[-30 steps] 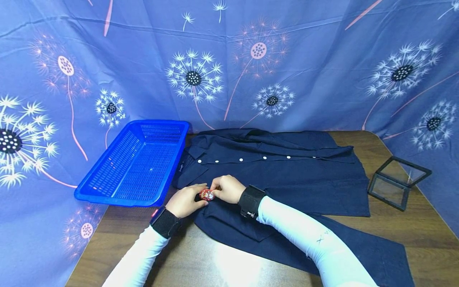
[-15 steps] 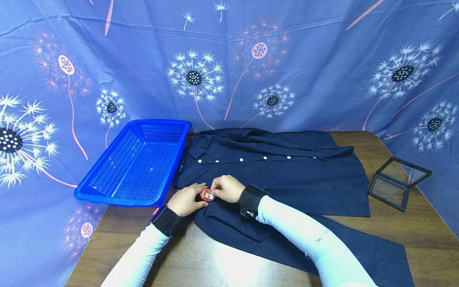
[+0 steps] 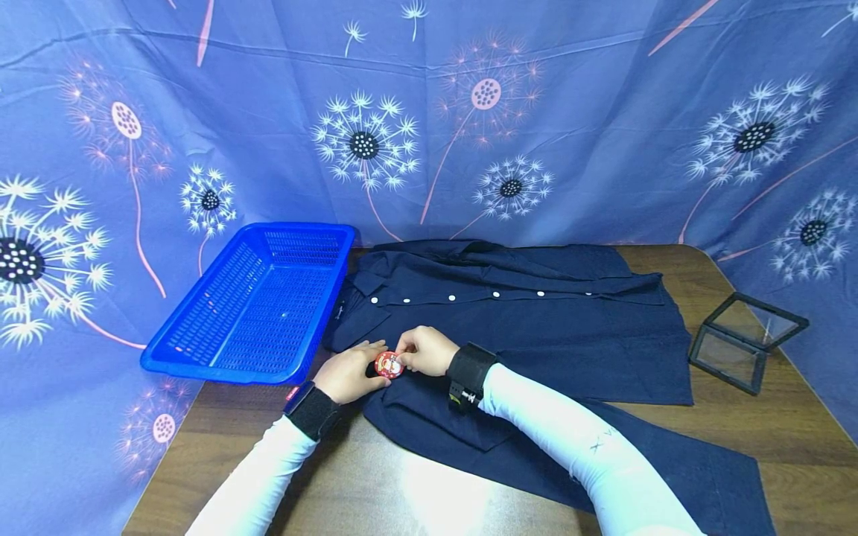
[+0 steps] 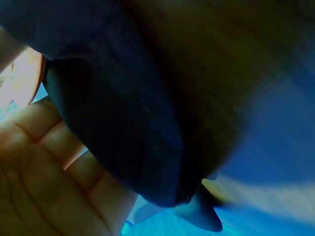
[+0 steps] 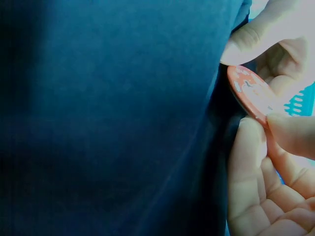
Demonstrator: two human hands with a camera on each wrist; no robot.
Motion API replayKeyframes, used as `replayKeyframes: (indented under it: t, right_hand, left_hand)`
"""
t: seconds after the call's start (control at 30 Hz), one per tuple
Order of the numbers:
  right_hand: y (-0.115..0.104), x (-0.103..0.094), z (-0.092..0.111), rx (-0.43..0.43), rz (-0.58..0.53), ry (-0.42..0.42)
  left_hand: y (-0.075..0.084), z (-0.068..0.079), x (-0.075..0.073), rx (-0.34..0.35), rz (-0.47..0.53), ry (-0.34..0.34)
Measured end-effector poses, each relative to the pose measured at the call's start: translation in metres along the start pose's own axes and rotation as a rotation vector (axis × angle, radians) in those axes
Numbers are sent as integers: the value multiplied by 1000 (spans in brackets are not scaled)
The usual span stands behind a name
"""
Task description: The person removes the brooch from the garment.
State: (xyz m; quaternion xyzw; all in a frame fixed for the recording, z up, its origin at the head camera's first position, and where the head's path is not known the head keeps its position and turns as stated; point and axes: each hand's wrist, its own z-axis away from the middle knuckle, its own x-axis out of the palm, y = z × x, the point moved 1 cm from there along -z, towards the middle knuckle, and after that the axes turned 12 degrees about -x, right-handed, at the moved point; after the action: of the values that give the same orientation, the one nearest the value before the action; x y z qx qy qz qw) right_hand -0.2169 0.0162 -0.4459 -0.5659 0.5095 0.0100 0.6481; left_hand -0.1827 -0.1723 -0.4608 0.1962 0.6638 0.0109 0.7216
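A round red pin badge [image 3: 389,365] with a printed figure sits at the chest of a dark navy button-up shirt [image 3: 536,342]. My right hand [image 3: 427,351] pinches the badge's edge between thumb and index finger, as the right wrist view shows at the badge [image 5: 251,93]. On the other side, my left hand [image 3: 348,372] grips the shirt cloth beside the badge, its thumb [image 5: 243,46] right at the badge's upper rim. In the left wrist view the left palm [image 4: 44,172] lies against dark cloth [image 4: 123,123], which hides part of the fingers. The badge's back is hidden.
A blue plastic basket [image 3: 150,361] stands to the left, close to the shirt collar. An open black-framed clear case [image 3: 754,321] rests at the right side of the wooden table [image 3: 375,484]. Behind hangs a blue dandelion-print cloth [image 3: 576,112].
The badge has tipped slightly, so its face looks rounder and turns more toward the head camera. Both hands stay in nearly the same place, the right one still pinching the badge.
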Motion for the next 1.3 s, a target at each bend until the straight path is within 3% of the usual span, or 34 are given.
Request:
replayKeyframes:
  t: [0.7, 1.3]
  right_hand:
    - [-2, -2, 2, 74, -120, -20]
    - [-1, 0, 3, 79, -173, -30]
  left_hand:
    - [0, 3, -3, -5, 2, -49]
    - [-5, 2, -2, 17, 7, -65]
